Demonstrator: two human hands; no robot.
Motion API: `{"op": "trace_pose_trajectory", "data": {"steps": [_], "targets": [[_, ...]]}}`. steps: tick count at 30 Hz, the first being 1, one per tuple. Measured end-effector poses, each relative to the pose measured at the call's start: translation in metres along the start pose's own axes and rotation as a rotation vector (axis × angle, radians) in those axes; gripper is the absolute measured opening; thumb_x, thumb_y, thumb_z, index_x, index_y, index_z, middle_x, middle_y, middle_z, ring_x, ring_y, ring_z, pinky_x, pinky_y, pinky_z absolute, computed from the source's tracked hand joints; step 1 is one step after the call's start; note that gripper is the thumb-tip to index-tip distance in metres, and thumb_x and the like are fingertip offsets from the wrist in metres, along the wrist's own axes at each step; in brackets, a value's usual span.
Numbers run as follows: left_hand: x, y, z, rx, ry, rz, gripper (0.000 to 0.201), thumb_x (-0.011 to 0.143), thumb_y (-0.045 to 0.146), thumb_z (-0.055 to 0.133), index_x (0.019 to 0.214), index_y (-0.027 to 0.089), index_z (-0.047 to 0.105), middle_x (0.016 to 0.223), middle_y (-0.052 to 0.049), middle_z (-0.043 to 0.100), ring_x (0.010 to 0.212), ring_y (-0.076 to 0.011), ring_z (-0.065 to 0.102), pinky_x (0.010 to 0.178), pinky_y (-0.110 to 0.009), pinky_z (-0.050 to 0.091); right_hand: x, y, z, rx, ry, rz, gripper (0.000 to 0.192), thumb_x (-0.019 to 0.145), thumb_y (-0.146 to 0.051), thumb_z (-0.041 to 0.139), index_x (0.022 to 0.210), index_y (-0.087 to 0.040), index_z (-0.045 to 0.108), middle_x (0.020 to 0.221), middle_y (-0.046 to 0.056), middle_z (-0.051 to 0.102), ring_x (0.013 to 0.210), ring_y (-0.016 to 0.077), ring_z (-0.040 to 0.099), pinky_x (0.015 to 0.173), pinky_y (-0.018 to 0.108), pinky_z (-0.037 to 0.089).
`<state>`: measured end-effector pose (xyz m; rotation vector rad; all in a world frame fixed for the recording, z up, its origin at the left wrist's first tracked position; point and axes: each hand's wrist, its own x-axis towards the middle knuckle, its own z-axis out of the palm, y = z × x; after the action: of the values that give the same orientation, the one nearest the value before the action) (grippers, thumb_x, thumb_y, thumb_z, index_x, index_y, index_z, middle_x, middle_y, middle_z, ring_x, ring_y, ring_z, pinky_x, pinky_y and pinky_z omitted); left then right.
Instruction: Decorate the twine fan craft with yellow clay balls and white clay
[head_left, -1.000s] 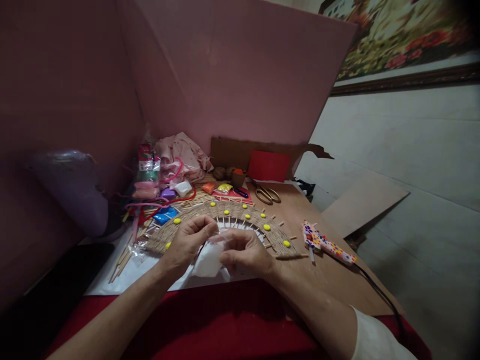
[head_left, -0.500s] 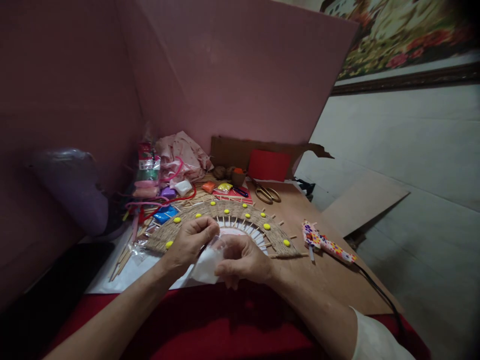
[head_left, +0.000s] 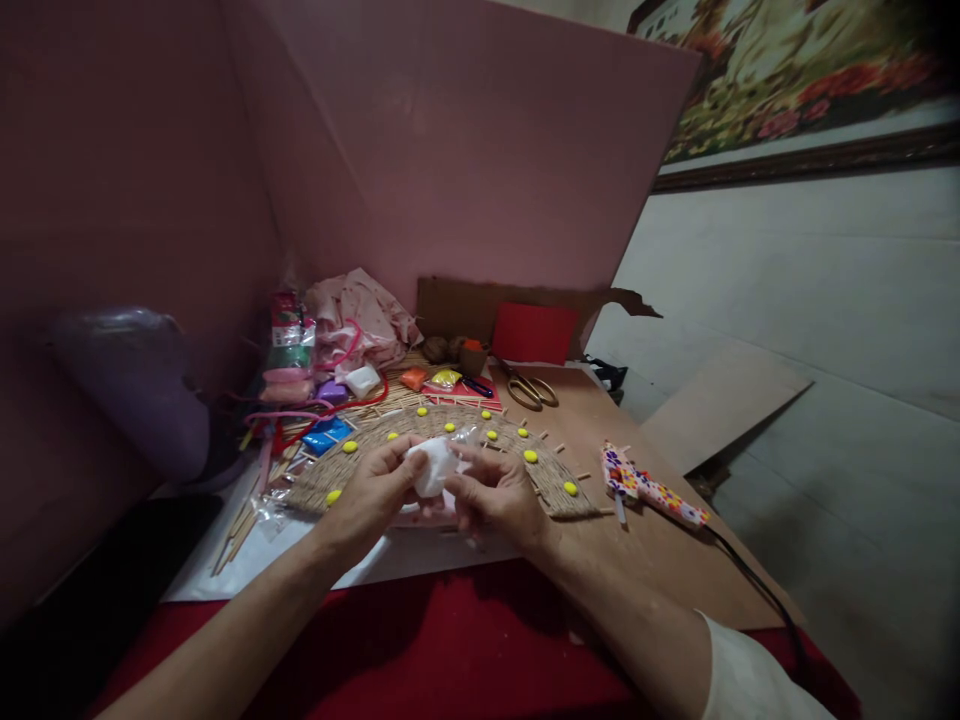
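Between my two hands is a small clear packet of white modelling clay [head_left: 433, 470]. My left hand [head_left: 381, 488] grips its left side, thumb on top. On its right side my right hand [head_left: 501, 497] pinches the clear plastic with bent fingers. Behind and beneath them lies an arch [head_left: 559, 490] wound with jute twine, dotted with yellow clay discs and crossed by thin sticks. My hands hide the middle of the arch.
A flower-patterned glue gun [head_left: 649, 488] with a black cord lies on brown cardboard [head_left: 630, 580] at right. Gold-handled scissors [head_left: 529, 388] rest further back. Coloured clay packets, including a blue one [head_left: 327, 434], sit at left near pink cloth [head_left: 364, 315].
The white packet has risen and turned, from hanging below my fingers to lying upright between both hands. My right hand has moved slightly up with it.
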<state>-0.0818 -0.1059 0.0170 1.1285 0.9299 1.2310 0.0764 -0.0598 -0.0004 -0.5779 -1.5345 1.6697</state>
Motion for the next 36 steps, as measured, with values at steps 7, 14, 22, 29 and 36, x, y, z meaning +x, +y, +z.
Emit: {"op": "trace_pose_trajectory", "data": {"steps": [7,14,22,29,36], "targets": [[-0.0028,0.0040,-0.0007,0.070,-0.010,0.040,0.029,0.080,0.043,0.060,0.083,0.014,0.058,0.061,0.001,0.056,0.048,-0.0072,0.046,0.044,-0.018,0.036,-0.0019,-0.0035,-0.0036,0.082,-0.197,0.089,0.058,0.070,-0.041,0.073,0.119,-0.019,0.050,0.043,-0.008,0.059,0.027,0.0074,0.049,0.027,0.012,0.038],[-0.0024,0.0010,0.0007,0.061,0.035,0.061,0.029,0.080,0.043,0.059,0.082,0.014,0.059,0.059,0.001,0.056,0.048,-0.0077,0.047,0.044,-0.018,0.036,-0.0007,-0.0036,-0.0009,0.060,-0.101,-0.001,0.038,0.070,-0.040,0.073,0.097,-0.018,0.057,0.043,-0.007,0.060,0.026,0.0062,0.046,0.027,0.012,0.036],[-0.0031,0.0059,0.0002,0.205,0.072,0.171,0.029,0.081,0.042,0.057,0.084,0.013,0.061,0.056,0.001,0.055,0.048,-0.0079,0.047,0.045,-0.018,0.036,-0.0023,-0.0043,-0.0057,0.174,-0.214,0.064,0.051,0.076,-0.041,0.068,0.120,-0.018,0.054,0.043,-0.006,0.061,0.024,0.0059,0.044,0.024,0.011,0.030],[-0.0024,0.0026,0.0003,0.154,0.053,0.129,0.028,0.081,0.041,0.058,0.086,0.014,0.062,0.060,0.001,0.056,0.049,-0.0075,0.047,0.045,-0.018,0.039,-0.0006,-0.0035,-0.0063,0.158,-0.179,0.004,0.029,0.077,-0.036,0.069,0.098,-0.019,0.057,0.046,-0.005,0.063,0.025,0.0055,0.044,0.025,0.010,0.030],[-0.0040,0.0042,0.0013,0.121,0.058,0.112,0.029,0.079,0.042,0.060,0.079,0.014,0.060,0.056,0.001,0.054,0.046,-0.0074,0.045,0.043,-0.018,0.036,-0.0021,-0.0041,-0.0081,0.147,-0.232,0.040,0.046,0.077,-0.040,0.068,0.116,-0.019,0.056,0.043,-0.006,0.060,0.023,0.0054,0.041,0.025,0.012,0.028]]}}
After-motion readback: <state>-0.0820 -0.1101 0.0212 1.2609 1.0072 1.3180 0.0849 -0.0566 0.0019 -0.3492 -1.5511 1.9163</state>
